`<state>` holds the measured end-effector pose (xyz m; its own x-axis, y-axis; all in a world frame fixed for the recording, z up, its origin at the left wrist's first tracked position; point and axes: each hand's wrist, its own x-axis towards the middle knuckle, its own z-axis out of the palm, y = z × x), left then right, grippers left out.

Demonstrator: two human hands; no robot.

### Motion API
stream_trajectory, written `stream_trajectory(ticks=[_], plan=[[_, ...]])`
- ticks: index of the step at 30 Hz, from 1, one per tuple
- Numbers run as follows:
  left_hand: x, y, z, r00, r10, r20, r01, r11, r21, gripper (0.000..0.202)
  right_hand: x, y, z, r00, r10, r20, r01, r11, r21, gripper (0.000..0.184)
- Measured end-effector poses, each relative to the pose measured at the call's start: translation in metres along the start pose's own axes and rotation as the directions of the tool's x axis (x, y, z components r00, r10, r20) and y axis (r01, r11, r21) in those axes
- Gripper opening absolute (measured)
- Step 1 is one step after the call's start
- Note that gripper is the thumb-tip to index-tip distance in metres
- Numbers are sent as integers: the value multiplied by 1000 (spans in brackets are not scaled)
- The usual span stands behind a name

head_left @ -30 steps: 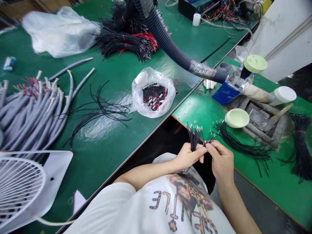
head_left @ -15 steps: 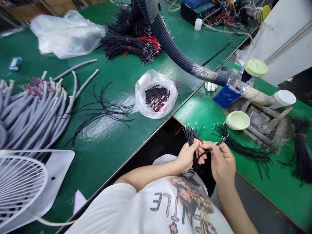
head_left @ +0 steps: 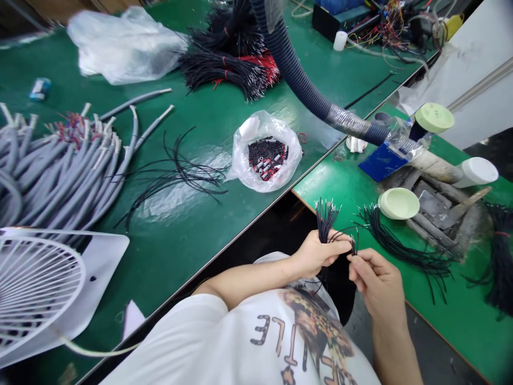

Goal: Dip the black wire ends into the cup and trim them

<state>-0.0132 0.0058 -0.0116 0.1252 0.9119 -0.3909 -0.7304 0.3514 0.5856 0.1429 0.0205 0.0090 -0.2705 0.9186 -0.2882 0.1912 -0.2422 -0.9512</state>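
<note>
My left hand [head_left: 320, 250] is closed round a bundle of thin black wires [head_left: 327, 218], whose bare silvery ends fan out above the fist. Close beside it, my right hand [head_left: 374, 272] pinches a few short black wires [head_left: 354, 245] with pale tips, and the left thumb reaches toward these too. Both hands are over the gap in front of my body. On the lighter green table to the right lies a loose bunch of black wires [head_left: 409, 243]. The far ends of the held wires are mostly hidden below the hands.
An open plastic bag [head_left: 294, 155] of small black, red and grey pieces sits on the dark green table. Thick grey cables [head_left: 76, 176] and a white fan [head_left: 44, 289] are at left. A ribbed hose [head_left: 304, 88] hangs across. Pale green cups [head_left: 399, 204] stand at right.
The right hand has moved down and slightly away; the wires it pinches now point upward instead of slanting right. The left thumb has stretched toward them. The whole view has shifted slightly.
</note>
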Motion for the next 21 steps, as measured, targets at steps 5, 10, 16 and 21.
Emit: stream_trajectory(ticks=[5,10,16,21], plan=[[-1,1,2,1000,-6,13,6,1000,10,37,0,2,4,999,-19,32,22,997,-67,18],[0,1,1,1000,21,-6,-21,1000,5,34,-1,-2,5,999,-48,13,49,992,-116,19],[2,2,3,996,27,-85,-25,999,19,39,-3,1,1,999,-47,24,50,987,-155,19],[5,-2,0,994,81,-78,-76,995,57,40,-2,3,-1,999,-19,33,26,979,-201,22]])
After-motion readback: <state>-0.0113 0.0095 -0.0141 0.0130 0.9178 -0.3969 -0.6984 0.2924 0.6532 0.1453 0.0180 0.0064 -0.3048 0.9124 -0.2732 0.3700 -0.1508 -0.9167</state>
